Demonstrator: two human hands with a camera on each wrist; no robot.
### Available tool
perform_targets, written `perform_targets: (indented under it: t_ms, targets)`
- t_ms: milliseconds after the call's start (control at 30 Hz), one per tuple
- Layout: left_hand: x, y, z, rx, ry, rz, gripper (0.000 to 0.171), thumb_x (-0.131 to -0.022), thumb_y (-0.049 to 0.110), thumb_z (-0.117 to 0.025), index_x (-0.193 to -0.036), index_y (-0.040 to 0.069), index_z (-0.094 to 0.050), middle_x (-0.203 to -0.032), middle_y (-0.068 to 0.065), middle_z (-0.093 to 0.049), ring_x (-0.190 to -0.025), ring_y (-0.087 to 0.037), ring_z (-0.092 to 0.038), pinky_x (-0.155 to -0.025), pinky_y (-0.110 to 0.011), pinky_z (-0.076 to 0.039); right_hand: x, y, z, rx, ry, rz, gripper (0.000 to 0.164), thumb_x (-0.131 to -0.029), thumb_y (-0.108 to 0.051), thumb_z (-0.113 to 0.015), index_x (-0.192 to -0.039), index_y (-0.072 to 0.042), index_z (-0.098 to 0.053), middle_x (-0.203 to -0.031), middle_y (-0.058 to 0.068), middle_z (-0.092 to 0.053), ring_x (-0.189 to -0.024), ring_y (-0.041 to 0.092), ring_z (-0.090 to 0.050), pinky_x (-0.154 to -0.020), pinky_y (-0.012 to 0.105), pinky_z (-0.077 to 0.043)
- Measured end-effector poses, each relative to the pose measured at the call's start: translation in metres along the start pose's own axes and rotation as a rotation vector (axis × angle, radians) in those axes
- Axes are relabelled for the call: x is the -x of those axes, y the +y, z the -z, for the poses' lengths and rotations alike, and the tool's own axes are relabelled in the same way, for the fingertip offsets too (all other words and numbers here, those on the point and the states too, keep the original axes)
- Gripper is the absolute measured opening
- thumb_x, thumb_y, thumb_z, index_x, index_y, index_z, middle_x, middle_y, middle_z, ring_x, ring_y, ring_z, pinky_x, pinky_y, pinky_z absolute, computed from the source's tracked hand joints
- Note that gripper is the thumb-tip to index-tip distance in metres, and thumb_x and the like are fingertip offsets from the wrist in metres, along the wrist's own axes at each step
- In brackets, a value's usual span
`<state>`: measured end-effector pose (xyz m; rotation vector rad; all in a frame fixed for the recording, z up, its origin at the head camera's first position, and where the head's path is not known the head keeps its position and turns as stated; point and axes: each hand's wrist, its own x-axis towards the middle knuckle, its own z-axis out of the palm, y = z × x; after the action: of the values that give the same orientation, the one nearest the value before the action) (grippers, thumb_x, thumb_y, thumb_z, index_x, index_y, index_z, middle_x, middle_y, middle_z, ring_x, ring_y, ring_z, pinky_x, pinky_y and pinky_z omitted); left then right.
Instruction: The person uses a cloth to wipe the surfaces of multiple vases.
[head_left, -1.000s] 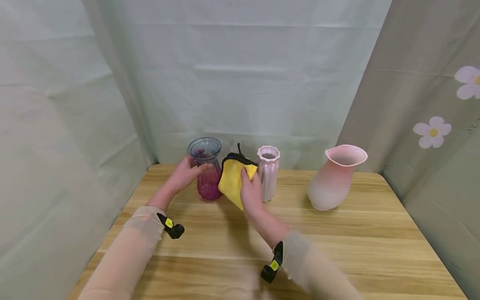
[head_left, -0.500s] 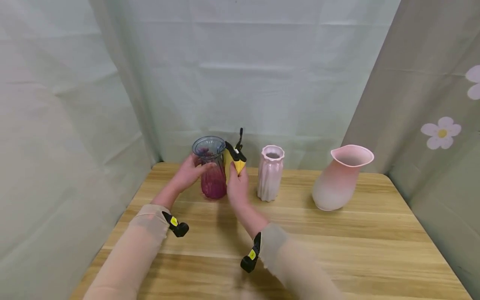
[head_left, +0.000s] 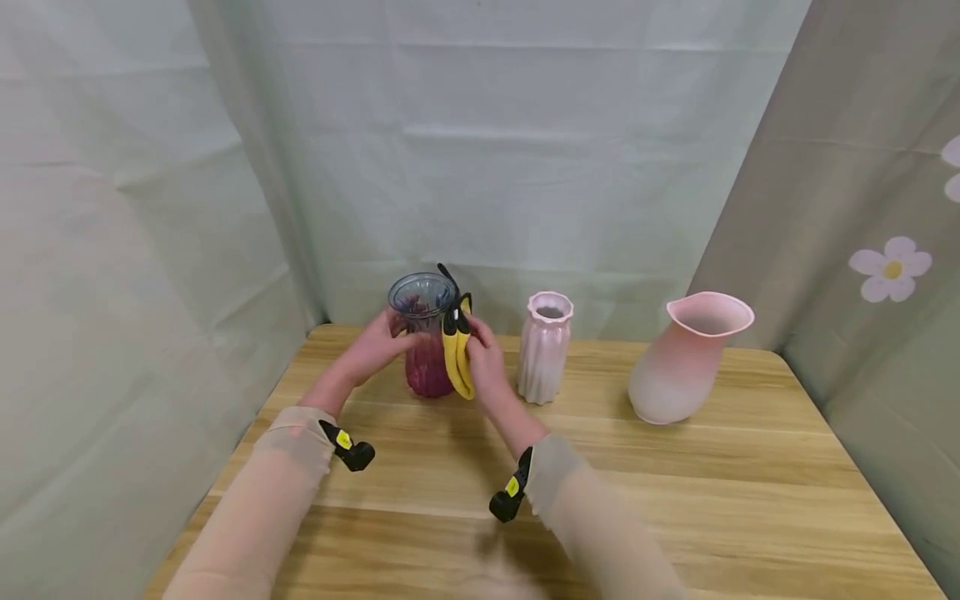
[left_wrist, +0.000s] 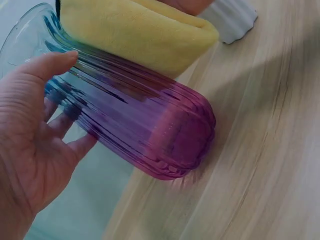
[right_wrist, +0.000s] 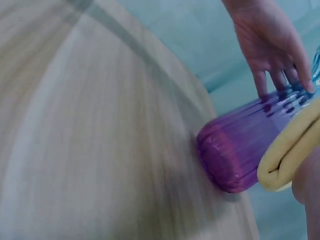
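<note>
The glass vase (head_left: 427, 373) stands upright at the far left of the bench (head_left: 750, 500), blue at the rim and purple below. The left hand (head_left: 377, 350) grips its neck, thumb in front. The right hand (head_left: 489, 365) holds the folded yellow cloth (left_wrist: 135, 37), black-edged, at the vase's right side. Farther right stand a slim fluted vase (head_left: 543, 360), near the right hand, and, well apart, a wide-mouthed pink one (head_left: 673, 379).
</note>
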<state>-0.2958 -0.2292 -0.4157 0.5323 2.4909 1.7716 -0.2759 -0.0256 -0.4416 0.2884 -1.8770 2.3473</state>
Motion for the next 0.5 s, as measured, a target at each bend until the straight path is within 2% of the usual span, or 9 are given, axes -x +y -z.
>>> perform_targets:
  t_ms: [100, 233, 400, 500]
  targets:
    - [0.001, -0.003, 0.001, -0.020, -0.014, -0.003, 0.076, -0.098, 0.025, -0.073, -0.160, 0.021, -0.029, -0.161, -0.009, -0.037, -0.150, -0.032, -0.031, -0.119, -0.053, -0.030, -0.006, -0.001, 0.001, -0.055, -0.041, -0.014, 0.047, -0.100, -0.001, -0.052, -0.147, -0.003, -0.051, -0.144, 0.017, -0.056, -0.131, 0.027, -0.052, -0.105, 0.033, -0.047]
    - [0.003, -0.005, 0.003, -0.067, -0.027, 0.018, 0.077, -0.099, 0.029, -0.072, -0.161, 0.025, -0.027, -0.161, -0.011, -0.037, -0.147, -0.036, -0.035, -0.113, -0.055, -0.039, -0.012, -0.003, 0.002, -0.005, -0.108, -0.023, 0.053, -0.102, -0.008, -0.058, -0.154, -0.009, -0.046, -0.151, 0.014, -0.050, -0.136, 0.029, -0.049, -0.108, 0.039, -0.046]
    - [0.004, -0.006, 0.004, -0.054, -0.059, 0.013, 0.075, -0.102, 0.020, -0.067, -0.163, 0.026, -0.024, -0.161, -0.017, -0.036, -0.143, -0.042, -0.040, -0.104, -0.055, -0.048, -0.019, -0.007, 0.005, 0.026, -0.177, -0.058, 0.055, -0.102, -0.011, -0.064, -0.154, -0.011, -0.047, -0.157, 0.010, -0.044, -0.143, 0.033, -0.040, -0.113, 0.045, -0.041]
    - [0.003, -0.006, 0.004, -0.052, -0.063, 0.003, 0.073, -0.103, 0.017, -0.065, -0.163, 0.023, -0.023, -0.160, -0.019, -0.035, -0.142, -0.043, -0.040, -0.103, -0.056, -0.048, -0.021, -0.010, 0.005, 0.044, -0.180, -0.065, 0.054, -0.100, -0.007, -0.065, -0.152, -0.008, -0.049, -0.154, 0.010, -0.048, -0.140, 0.033, -0.044, -0.111, 0.044, -0.043]
